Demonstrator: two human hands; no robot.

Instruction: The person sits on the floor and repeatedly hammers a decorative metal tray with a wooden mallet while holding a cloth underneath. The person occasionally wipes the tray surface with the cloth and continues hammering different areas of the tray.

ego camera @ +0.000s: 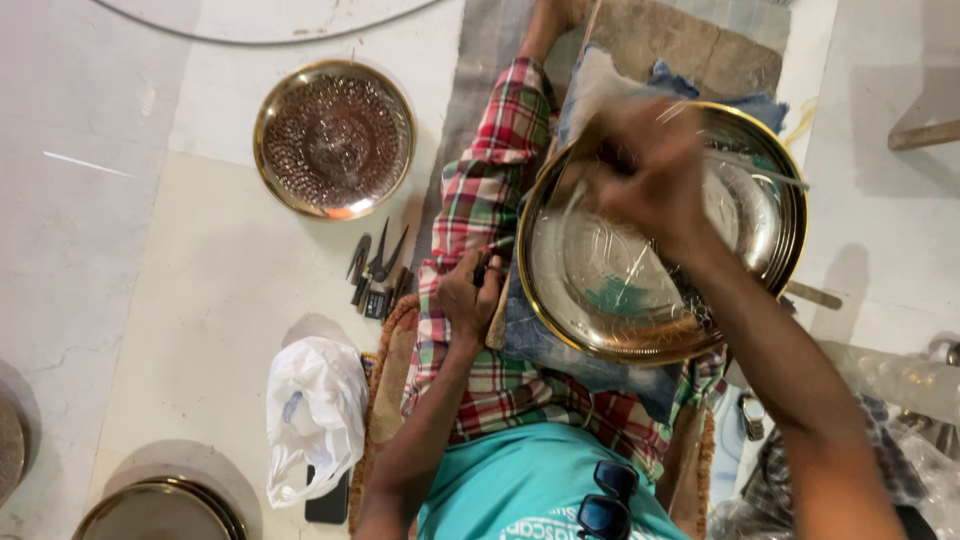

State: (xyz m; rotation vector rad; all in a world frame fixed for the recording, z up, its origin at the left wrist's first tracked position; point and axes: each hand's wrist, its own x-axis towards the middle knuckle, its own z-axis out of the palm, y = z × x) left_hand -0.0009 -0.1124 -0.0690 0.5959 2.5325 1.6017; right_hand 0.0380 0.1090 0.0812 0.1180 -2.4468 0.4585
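Note:
A round shiny metal plate (600,300) with a golden rim lies tilted on my lap, on a piece of denim cloth (560,355) over my checked wrap. My right hand (650,175) is over the plate's far part, blurred by motion, with its fingers closed on a thin metal rod (770,172) that sticks out to the right. My left hand (468,295) rests on my thigh at the plate's left rim and pinches a small dark tool (487,262).
A second round plate (333,138) with a dense embossed pattern lies on the floor at the upper left. Pliers and small tools (378,265) lie beside my leg. A white plastic bag (315,415), a dark phone (328,505) and another plate (160,510) are at the lower left.

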